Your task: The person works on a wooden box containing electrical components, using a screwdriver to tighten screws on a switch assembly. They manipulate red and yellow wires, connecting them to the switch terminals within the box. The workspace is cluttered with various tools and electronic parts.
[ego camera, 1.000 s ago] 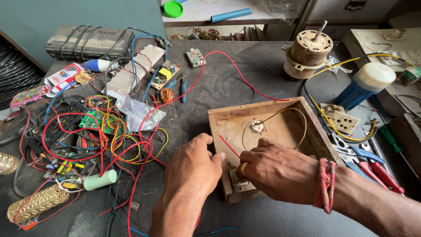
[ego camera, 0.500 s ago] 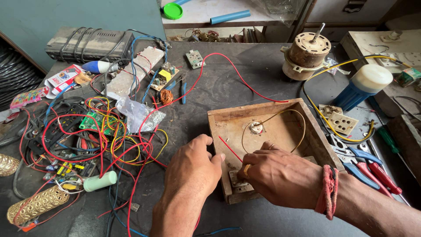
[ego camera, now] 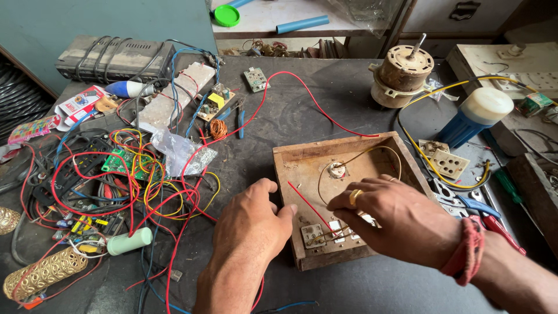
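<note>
A shallow wooden box is shown at centre on a dark workbench, open side up. The left hand is laid against its left wall at 9 o'clock, fingers loosely curled and holding nothing. The right hand is reached into the box from 4 o'clock, fingers pinched narrowly at the wiring above the white switches; what exactly is gripped cannot be told. A red wire is seen inside. At 12 o'clock a motor stands; at 9 o'clock tangled wires are heaped.
</note>
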